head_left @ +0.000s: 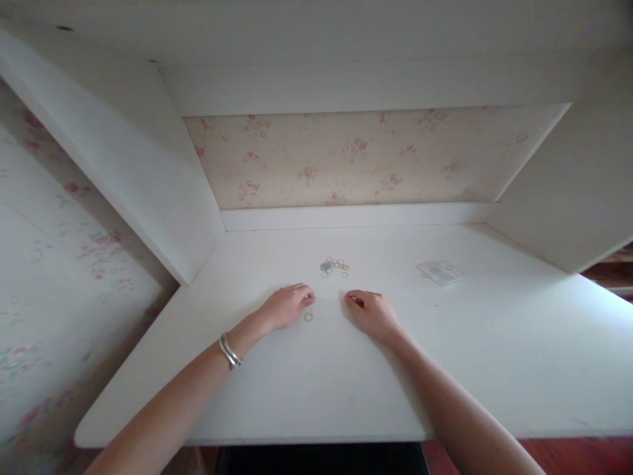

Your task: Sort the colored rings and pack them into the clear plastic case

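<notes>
Nearest, below both hands' fingers, is the front edge of a smooth white tabletop [316, 396], w/ a flat black surface [324, 460] under it. Both forearms come in over that edge. On the L wrist, behind the L fingers, sits a shiny silver-coloured bracelet [230, 351], approx. two bands wide.

Next out: a single thin gold-coloured ring [308, 321] lies flat on the tabletop, just nearside of the L fingertips, on the side facing the R hand. The left hand [289, 305] rests low, fingers curled in, tips close to the thumb; too small to tell if anything's btwn them. The right hand [372, 313] is opp. it, also curled, thumb & index tips close together w/ a dark hollow behind; can't tell if it's gripping anything either. Bare tabletop shows btwn the two sets of fingertips.

Just beyond the fingertips, roughly centred btwn the hands & touching neither, is a loose pile of thin round rings [337, 264]: grey/silver-coloured ones bunched on the L-hand side, gold-coloured ones toward the R-hand side, a couple lying loose at its near edge.

Farther out & well to the right of the R fingers: a clear, crinkled plastic bag [440, 272], flat on the tabletop.

Farthest, past all fingers: a low white back strip [356, 216], then cream wallpaper w/ pink flowers [316, 148], framed by white panels [182, 165].
</notes>
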`<state>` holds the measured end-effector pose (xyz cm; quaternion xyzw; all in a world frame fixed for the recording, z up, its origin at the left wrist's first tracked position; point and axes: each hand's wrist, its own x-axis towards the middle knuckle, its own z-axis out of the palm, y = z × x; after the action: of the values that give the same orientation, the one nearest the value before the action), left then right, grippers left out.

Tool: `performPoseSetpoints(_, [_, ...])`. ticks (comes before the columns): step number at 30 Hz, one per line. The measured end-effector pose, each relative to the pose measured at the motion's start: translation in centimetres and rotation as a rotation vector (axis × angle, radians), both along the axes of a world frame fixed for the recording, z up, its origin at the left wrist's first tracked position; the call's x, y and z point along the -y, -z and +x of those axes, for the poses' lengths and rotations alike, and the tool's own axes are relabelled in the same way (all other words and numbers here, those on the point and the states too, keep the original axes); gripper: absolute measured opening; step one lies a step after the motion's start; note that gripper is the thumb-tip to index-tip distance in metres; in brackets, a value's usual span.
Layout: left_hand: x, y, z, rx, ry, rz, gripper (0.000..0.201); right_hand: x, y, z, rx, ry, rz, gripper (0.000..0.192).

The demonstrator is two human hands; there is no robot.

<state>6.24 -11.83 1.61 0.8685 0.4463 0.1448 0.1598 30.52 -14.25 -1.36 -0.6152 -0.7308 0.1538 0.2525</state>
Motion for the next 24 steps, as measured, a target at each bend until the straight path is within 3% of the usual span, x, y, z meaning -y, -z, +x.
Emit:
performPoseSetpoints(5, [2.8,1.4,-1.3,0.002,0.001,-0.012,0.022,-2.4,0.8,0.1,-0.062,0.105,0.004,0.029])
performPoseSetpoints(12, [3.1,1.6,-1.5,-0.008,-0.001,-0.021,0.029,-6.9,0.8,0.2,0.092,0.240,0.036,0.040])
performPoseSetpoints(18, [3.2,1.5,-1.7,0.038,0.001,-0.075,0.024,-7.1,1.0,0.3,0.231,0.150,-0.009,0.041])
performPoseSetpoints(24, [3.3,1.6,-1.6,0.038,-0.037,-0.057,0.021,-6.2,1.5,0.6,0.157,0.195,0.062,0.031])
